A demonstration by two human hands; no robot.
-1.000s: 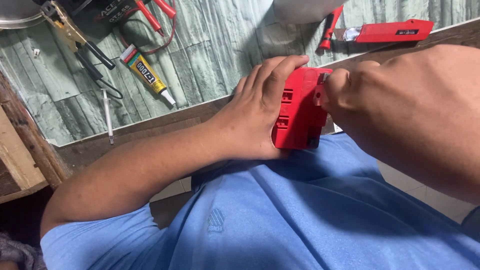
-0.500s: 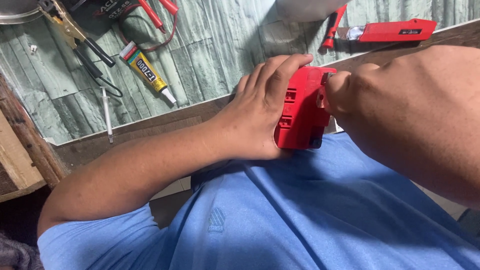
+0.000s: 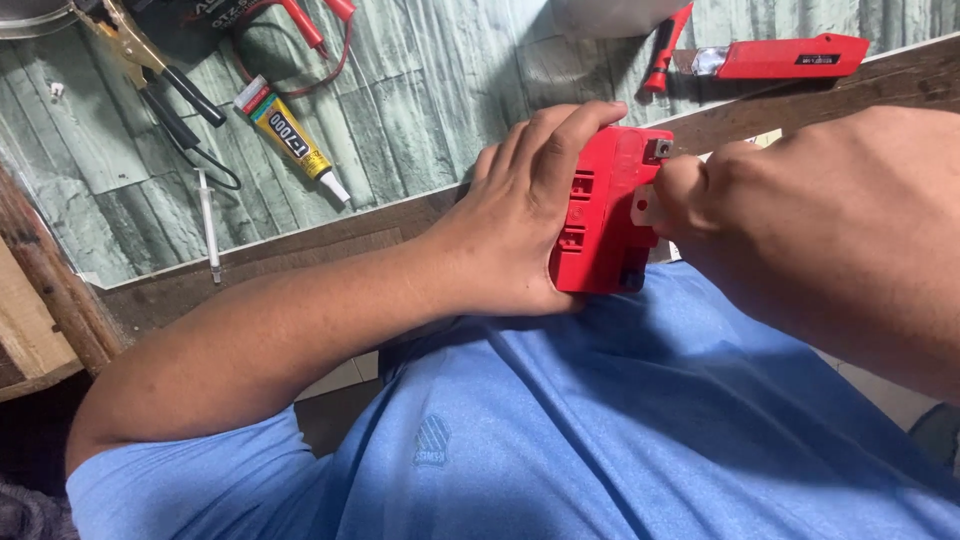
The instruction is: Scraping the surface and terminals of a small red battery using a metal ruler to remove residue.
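Note:
A red plastic box-shaped part [image 3: 605,215] with ribbed slots sits pressed against my blue shirt [image 3: 640,420], just below the table's wooden edge [image 3: 330,240]. My left hand [image 3: 525,215] wraps around its left side, fingers curled over the top. My right hand [image 3: 790,215] is closed at the part's right edge, fingertips pinching at a small pale piece [image 3: 645,205] there; what lies between the fingers is mostly hidden. A small metal terminal [image 3: 661,148] shows at the part's upper right corner.
On the green wood-patterned tabletop lie a yellow glue tube [image 3: 290,138], a thin white stick [image 3: 208,225], black-handled pliers [image 3: 170,85], red test probes with leads [image 3: 320,25], a red utility knife [image 3: 780,57] and a red-handled tool [image 3: 663,52]. A wooden frame [image 3: 45,300] stands at left.
My hands and the red part have barely shifted; the right fingertips have nudged slightly along the part's right edge. The view has drifted a little.

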